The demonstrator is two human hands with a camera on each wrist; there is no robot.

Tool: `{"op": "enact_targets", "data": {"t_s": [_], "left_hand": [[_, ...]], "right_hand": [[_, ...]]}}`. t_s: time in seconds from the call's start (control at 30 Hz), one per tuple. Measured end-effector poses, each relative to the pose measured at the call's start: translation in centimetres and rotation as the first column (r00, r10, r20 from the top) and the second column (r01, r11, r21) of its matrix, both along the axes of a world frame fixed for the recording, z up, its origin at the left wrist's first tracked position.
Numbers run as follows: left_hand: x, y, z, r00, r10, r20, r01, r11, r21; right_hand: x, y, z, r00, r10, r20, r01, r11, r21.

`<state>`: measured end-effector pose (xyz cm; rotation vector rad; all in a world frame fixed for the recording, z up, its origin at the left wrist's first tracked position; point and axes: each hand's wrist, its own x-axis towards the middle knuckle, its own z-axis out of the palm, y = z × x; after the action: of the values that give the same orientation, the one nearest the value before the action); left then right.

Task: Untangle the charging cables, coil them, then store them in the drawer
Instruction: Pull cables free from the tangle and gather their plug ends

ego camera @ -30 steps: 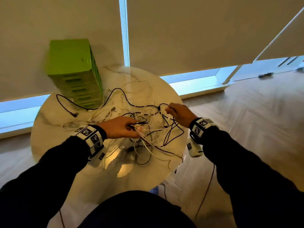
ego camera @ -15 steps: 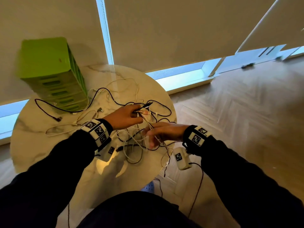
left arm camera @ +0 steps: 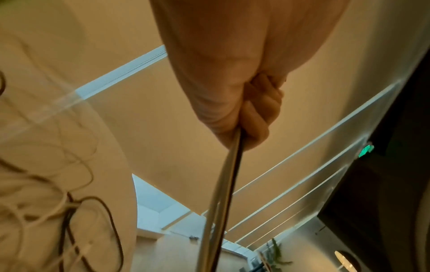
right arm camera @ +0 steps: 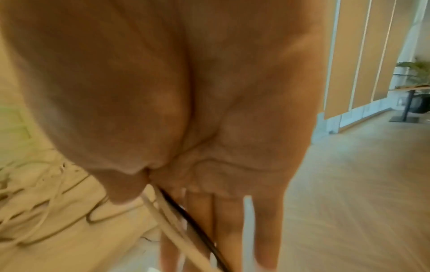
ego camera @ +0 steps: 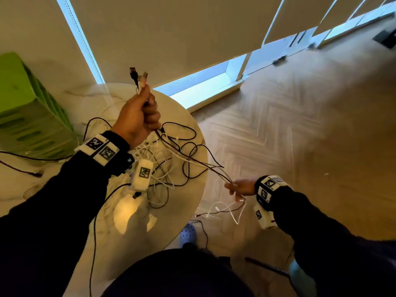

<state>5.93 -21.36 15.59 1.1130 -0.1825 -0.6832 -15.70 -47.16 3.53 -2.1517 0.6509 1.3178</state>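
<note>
Black and white charging cables [ego camera: 169, 159] lie tangled on the round marble table [ego camera: 199, 133]. My left hand [ego camera: 145, 110] is raised above the table and grips a bundle of them in a fist [left arm camera: 251, 110], with the USB plugs [ego camera: 138, 77] sticking up out of it. The held strands [ego camera: 192, 159] run taut down to my right hand [ego camera: 235, 187], which is off the table's right edge. There the thumb pinches the strands [right arm camera: 179, 220] against straight fingers. Loose cable ends [ego camera: 225, 209] dangle below that hand. The green drawer unit [ego camera: 27, 116] stands at the table's back left.
Wooden floor [ego camera: 300, 125] spreads to the right of the table. Window blinds [ego camera: 171, 28] close off the back. A pale blue shoe [ego camera: 187, 232] shows under the table's front edge. One black cable end [ego camera: 32, 173] lies on the left of the table.
My left hand has lifted off the table with the plug ends. My right hand has slid along the cables down and to the right, past the table's edge, pulling the strands taut.
</note>
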Motion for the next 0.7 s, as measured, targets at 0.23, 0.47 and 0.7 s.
{"op": "enact_targets", "data": {"t_s": [0.23,0.47,0.7], "left_hand": [[-2.9,0.7,-2.8,0.981,-0.131,-0.142,0.13,0.991,-0.017],[-2.1,6.5,-1.9,0.997,0.022,-0.079,-0.016,0.997,0.07],[-2.3,13.2,-2.9,0.996,0.068,-0.05,-0.064,0.996,0.064]], "right_hand": [[3.5,6.8,0.6,0.803,0.136,0.58,-0.186,0.982,0.026],[7.8,17.2,4.3,0.878,0.132,0.459,-0.39,0.753,0.53],[9.8,22.9,4.8,0.833,0.415,0.366,-0.552,0.672,0.494]]}}
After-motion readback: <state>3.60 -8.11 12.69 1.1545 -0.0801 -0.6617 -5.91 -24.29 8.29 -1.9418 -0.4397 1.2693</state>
